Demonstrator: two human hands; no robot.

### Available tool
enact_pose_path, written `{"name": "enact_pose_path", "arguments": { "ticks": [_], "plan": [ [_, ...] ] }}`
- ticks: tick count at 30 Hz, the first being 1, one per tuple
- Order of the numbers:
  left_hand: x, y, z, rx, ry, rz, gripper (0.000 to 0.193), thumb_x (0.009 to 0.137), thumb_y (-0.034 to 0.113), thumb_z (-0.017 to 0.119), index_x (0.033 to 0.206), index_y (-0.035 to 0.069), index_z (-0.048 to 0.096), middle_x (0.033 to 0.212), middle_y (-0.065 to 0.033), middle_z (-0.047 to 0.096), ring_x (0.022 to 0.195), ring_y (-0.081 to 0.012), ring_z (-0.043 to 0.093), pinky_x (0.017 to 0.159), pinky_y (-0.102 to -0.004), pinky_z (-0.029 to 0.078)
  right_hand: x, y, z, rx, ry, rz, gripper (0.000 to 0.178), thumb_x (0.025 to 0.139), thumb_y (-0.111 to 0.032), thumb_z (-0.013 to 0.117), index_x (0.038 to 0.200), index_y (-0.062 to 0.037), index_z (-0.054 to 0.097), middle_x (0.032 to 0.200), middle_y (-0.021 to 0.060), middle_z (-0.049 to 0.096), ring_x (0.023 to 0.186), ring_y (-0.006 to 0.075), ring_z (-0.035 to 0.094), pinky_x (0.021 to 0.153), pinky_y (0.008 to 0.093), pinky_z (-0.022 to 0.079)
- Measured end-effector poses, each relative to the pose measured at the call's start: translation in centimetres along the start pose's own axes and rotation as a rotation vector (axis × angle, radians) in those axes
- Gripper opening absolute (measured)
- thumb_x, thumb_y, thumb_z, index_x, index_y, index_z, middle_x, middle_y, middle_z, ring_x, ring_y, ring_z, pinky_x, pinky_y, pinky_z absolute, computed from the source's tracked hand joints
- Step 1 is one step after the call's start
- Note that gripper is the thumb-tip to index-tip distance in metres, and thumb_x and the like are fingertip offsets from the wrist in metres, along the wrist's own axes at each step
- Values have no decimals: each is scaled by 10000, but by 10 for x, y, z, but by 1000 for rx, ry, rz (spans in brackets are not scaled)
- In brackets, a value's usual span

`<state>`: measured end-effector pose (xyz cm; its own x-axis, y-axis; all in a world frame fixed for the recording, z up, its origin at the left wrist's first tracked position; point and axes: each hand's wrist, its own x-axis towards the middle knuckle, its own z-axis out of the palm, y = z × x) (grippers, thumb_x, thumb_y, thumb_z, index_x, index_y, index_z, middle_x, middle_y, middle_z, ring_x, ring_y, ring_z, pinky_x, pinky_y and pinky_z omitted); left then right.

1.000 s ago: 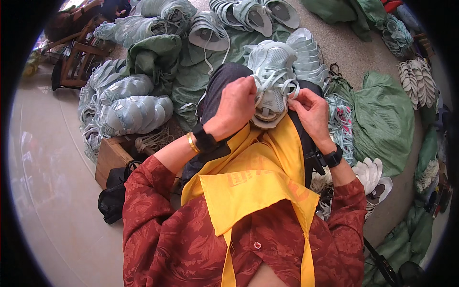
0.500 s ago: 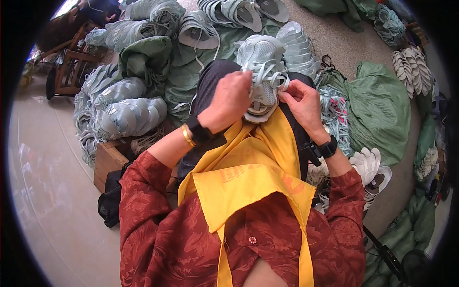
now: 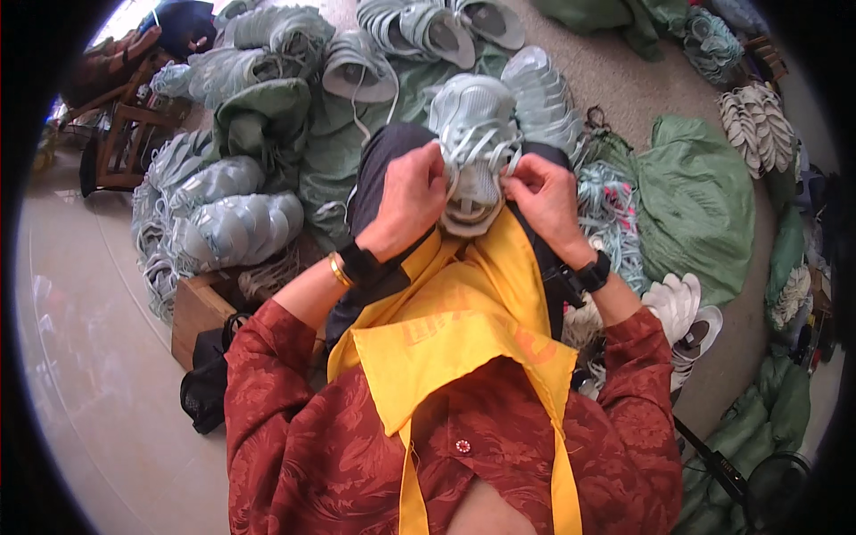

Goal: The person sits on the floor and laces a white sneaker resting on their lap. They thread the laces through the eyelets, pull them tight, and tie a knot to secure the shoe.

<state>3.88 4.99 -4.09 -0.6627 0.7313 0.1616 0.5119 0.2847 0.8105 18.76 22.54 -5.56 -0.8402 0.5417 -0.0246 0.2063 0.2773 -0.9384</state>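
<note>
A pale mint sneaker (image 3: 473, 102) lies across my lap, its toe pointing away from me and its heel toward my yellow apron (image 3: 450, 294). Pale shoelace (image 3: 486, 150) crosses its front in loose strands. On the shoe's left side, my left hand (image 3: 412, 198) is closed with the fingertips pinched on the lace. My right hand (image 3: 544, 198) pinches lace at the right side, thumb and forefinger together near the shoe's opening. The exact lace ends inside my fingers are hidden.
Stacked pale shoe uppers (image 3: 236, 232) lie at my left by a wooden box (image 3: 198, 316). More uppers (image 3: 542, 94) rest just beyond my knees. A green sack (image 3: 695, 205) and bundled laces (image 3: 611, 214) are at the right. A wooden chair (image 3: 125, 143) stands far left.
My left hand has come down from over the laces to the shoe's left side. The right hand stays beside the shoe, still pinching. The whole view has shifted slightly.
</note>
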Motion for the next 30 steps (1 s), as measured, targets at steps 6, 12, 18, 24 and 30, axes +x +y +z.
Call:
{"name": "enact_pose_path", "arguments": {
  "ticks": [6, 12, 18, 24, 30],
  "plan": [
    [-8, 2, -3, -125, -3, -13, 211, 795, -12, 685, 888, 0, 496, 750, -153, 537, 655, -321, 566, 605, -400, 454, -1, -7, -8, 155, -26, 84, 103, 918, 12, 709, 982, 7, 629, 878, 22, 703, 791, 86, 686, 719, 243, 586],
    [-12, 5, -5, -56, -89, -9, 309, 797, -1, 692, 1021, 17, 480, 891, -169, 533, 803, -368, 577, 698, -454, 468, -12, -43, -14, -254, 110, -123, 209, 844, -55, 806, 904, -11, 611, 768, 62, 666, 662, 96, 654, 631, 269, 553],
    [-17, 9, 0, 115, 40, 140, 235, 794, 8, 628, 982, 18, 487, 844, -185, 536, 779, -402, 580, 682, -479, 461, -10, -35, 0, -311, 24, -253, 189, 827, -48, 768, 905, 9, 607, 829, 142, 637, 700, 290, 655, 649, 379, 530],
    [-10, 12, -1, 131, 13, 109, 303, 750, -32, 585, 1038, 6, 495, 903, -206, 552, 890, -421, 584, 783, -505, 482, -10, -31, 3, -392, 46, -242, 151, 858, -21, 691, 965, 0, 586, 824, 171, 629, 741, 356, 657, 674, 427, 528],
    [-4, 7, 3, 157, 42, 132, 321, 745, -44, 571, 1053, 5, 493, 893, -212, 572, 892, -430, 596, 782, -514, 486, -9, -30, 2, -595, 8, -456, 141, 824, 9, 653, 959, 0, 612, 910, 178, 638, 873, 351, 658, 777, 432, 541]
  ]
}}
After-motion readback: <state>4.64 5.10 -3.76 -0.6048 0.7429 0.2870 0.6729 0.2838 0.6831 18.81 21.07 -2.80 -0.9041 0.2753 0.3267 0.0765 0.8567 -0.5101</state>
